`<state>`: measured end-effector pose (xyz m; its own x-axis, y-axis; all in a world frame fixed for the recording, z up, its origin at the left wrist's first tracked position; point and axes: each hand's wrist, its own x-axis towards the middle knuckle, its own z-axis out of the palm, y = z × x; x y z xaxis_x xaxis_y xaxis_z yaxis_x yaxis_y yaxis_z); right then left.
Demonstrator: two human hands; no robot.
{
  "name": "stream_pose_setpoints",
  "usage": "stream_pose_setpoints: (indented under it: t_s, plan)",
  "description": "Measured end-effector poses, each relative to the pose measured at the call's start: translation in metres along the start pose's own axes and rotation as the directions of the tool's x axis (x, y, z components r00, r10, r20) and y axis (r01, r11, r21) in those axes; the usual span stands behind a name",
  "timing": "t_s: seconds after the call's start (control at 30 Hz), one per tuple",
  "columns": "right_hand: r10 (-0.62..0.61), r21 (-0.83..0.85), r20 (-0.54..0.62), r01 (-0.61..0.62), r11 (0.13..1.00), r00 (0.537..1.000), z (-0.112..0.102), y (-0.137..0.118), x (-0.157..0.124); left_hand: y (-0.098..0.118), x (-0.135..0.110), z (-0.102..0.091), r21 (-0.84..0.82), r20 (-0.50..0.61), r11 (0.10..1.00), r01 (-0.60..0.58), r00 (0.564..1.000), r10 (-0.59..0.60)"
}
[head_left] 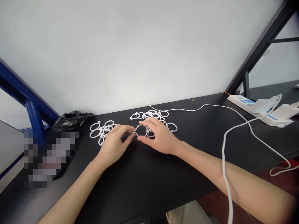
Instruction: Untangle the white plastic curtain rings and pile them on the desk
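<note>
Between my two hands is a white ring [141,125] with a small tab on its left side, held just above the black tabletop. My left hand [115,141] pinches that tab between thumb and fingertips. My right hand [161,137] curves around the ring's other side, fingers on its upper edge and thumb at the lower edge. Behind my left hand lies a loose pile of white rings [95,133] with small round ends. A second pile of similar rings [172,126] lies behind my right hand, partly hidden by it.
A crumpled black plastic bag [70,120] sits at the back left by a blue metal post [34,118]. On the right is a white power strip [254,107] with plugged-in adapters. A white cable [223,155] hangs across my right forearm. A pale wall [140,56] closes off the back.
</note>
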<state>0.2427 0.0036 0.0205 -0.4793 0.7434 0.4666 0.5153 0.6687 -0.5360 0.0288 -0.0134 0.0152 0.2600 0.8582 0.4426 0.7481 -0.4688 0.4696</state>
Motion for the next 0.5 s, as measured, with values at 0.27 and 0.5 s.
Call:
stream_pose_setpoints:
  t_s: [0.27, 0.5]
  plan:
    - [-0.153, -0.128, 0.043, 0.157, 0.979, 0.987, 0.0022, 0.0022, -0.0003, 0.0036, 0.0, 0.0009, -0.023, 0.041, 1.0, -0.003, 0.999, 0.004]
    - [-0.046, -0.086, 0.116, 0.056, 0.995, 0.992, 0.0022, 0.0012, -0.0005, 0.0083, -0.0006, -0.0006, -0.014, 0.052, 1.0, -0.014, 0.999, 0.015]
